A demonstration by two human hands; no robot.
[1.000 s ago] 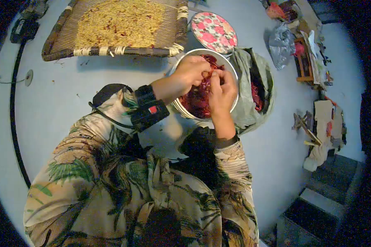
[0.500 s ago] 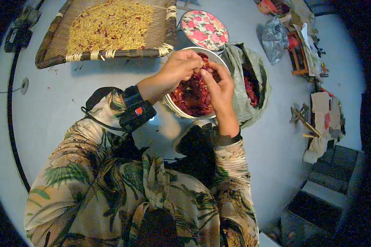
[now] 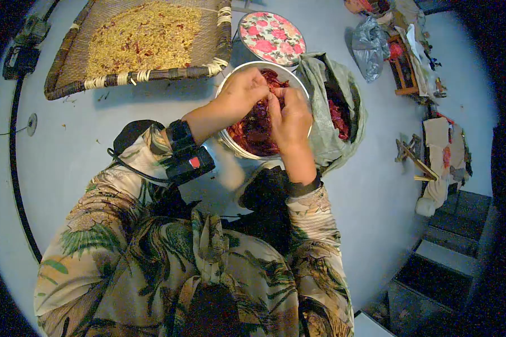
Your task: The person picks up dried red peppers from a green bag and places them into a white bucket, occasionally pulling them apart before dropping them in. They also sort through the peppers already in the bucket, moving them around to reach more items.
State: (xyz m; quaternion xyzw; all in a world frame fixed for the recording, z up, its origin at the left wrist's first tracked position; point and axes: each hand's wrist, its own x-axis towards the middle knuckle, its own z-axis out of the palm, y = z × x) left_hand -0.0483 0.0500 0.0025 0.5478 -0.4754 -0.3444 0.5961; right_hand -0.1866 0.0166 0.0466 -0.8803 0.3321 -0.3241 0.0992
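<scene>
Both hands meet over a white bucket [image 3: 237,151] of dark red dried chilies [image 3: 253,132]. My left hand [image 3: 243,92] is closed, thumb and fingers pinched at a red dried chili [image 3: 274,84]. From the other side my right hand [image 3: 292,115] pinches the same chili, its fingertips almost touching the left ones. The fingers hide much of the chili. Close to the right of the bucket stands an open grey-green sack [image 3: 316,90] with more red chilies [image 3: 338,119] inside.
A wood-framed mesh sieve [image 3: 152,75] at upper left bears yellow seeds [image 3: 146,42] with red bits. Behind the bucket is a round floral-topped stool [image 3: 272,39]. Along the right lie a grey plastic bag [image 3: 369,50], a wooden frame [image 3: 405,70] and dark steps [image 3: 436,278].
The view has shifted slightly. My hands stay together over the bucket, with the fingers turned a little around the chili.
</scene>
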